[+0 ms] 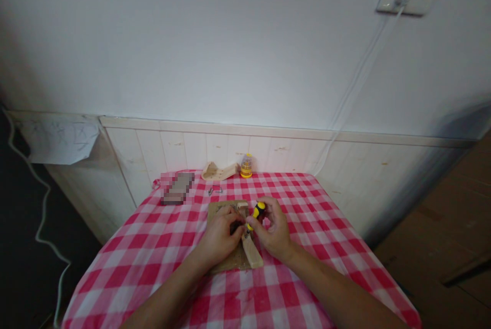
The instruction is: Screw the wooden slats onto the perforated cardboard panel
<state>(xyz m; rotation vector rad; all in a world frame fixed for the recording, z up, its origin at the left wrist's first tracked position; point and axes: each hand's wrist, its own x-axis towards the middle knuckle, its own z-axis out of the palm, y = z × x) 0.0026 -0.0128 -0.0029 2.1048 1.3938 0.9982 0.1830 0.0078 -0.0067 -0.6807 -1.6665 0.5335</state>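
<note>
My right hand (276, 230) is closed around a short yellow-and-black screwdriver (258, 210), which tilts down toward a pale wooden piece (252, 253). That piece lies over a brown board (230, 262) on the tablecloth. Just left of the screwdriver, my left hand (221, 232) has its fingers curled together at the wooden piece. Something dark shows under those fingers, too small to name. Where the screwdriver's tip meets the work, the fingers partly hide it.
On the red-and-white checked tablecloth (299, 288), a curved wooden part (219, 171) and a yellow bit holder (246, 167) stand at the back by the wall. Small metal pieces (215, 191) lie in front of them. A blurred-out flat object (178, 189) is at the back left.
</note>
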